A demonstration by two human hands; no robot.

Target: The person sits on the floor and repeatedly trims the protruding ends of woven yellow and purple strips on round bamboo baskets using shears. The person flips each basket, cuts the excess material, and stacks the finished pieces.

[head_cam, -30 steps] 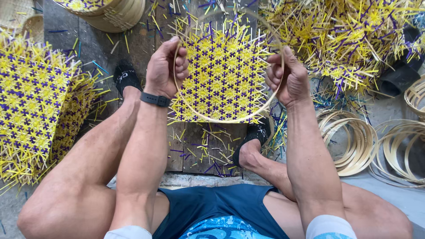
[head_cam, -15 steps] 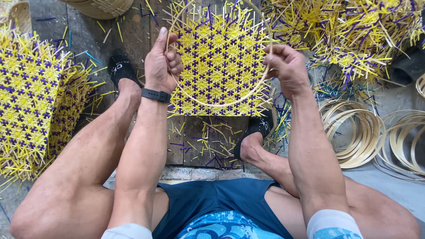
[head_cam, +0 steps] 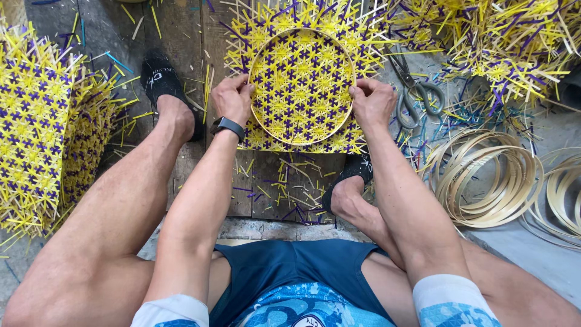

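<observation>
Item, hoop fitting: my left hand and right hand pinch the bamboo hoop onto the woven mat; I judge even, centred pressure best.

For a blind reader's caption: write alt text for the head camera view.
A seated person's left hand and right hand press a round bamboo hoop onto a yellow and purple woven mat lying on floorboards. Scissors and a stack of hoops lie to the right, more woven mats to the left.

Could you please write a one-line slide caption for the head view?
Both hands, left and right, press a hoop onto a yellow-purple woven mat.
</observation>
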